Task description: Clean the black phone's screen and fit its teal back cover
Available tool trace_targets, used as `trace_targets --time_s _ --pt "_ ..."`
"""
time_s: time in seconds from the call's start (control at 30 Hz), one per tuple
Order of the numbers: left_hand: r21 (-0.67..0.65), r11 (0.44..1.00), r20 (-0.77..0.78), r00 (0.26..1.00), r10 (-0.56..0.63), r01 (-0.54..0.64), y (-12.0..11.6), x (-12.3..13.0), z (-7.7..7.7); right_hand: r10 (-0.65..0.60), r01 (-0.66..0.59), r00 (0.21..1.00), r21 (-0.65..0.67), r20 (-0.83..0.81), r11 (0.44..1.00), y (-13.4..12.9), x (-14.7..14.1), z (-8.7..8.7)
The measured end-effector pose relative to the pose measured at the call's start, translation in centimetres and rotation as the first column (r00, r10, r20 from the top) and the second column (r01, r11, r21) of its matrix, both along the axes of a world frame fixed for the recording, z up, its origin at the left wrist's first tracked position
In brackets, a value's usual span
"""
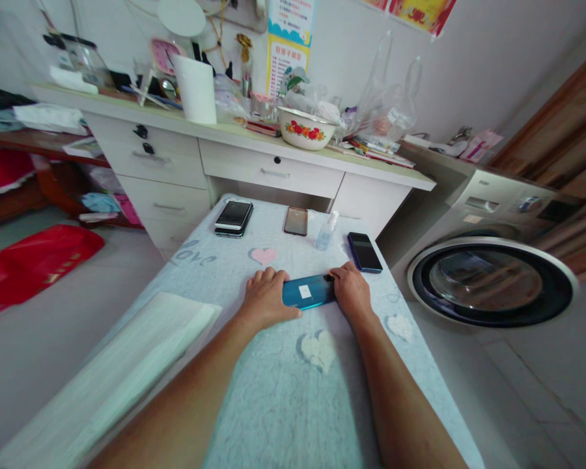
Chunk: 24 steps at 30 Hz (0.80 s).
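A blue phone (317, 292) with a small white label lies back side up, sideways, over the cloth-covered table (293, 404). Its left end is in the grip of my left hand (268, 298), thumb along the near edge and fingers at the far side. My right hand (350, 290) grips the other end, beside the camera area. Behind them are a stack of phones (234, 217), a brownish phone case (295, 221) and a clear spray bottle (327, 231). A dark phone (364, 252) lies screen up at the right edge.
A folded whitish cloth (122, 371) lies along the table's left side. Beyond stands a white desk (273, 170) with a paper roll (195, 90) and a flowered bowl (306, 128). A washing machine (491, 260) is at the right, a red bag (39, 267) on the floor at left.
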<state>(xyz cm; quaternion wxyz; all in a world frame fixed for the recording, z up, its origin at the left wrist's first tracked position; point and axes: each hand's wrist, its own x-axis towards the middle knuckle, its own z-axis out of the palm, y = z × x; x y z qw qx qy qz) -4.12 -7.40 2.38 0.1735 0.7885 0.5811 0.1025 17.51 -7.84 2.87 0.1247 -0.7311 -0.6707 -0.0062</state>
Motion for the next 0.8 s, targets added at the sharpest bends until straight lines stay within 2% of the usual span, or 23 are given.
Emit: trace_targets --time_s 0.43,0.8 --pt "0.001 1.0 0.01 1.0 -0.004 0.004 -0.1 -0.1 0.1 -0.048 0.048 0.999 -0.007 0.01 0.999 -0.8 0.3 0.1" --pt "0.007 1.0 -0.008 1.0 0.001 -0.001 -0.1 0.1 0.1 0.032 -0.032 0.999 -0.011 0.021 0.999 -1.5 -1.4 0.7"
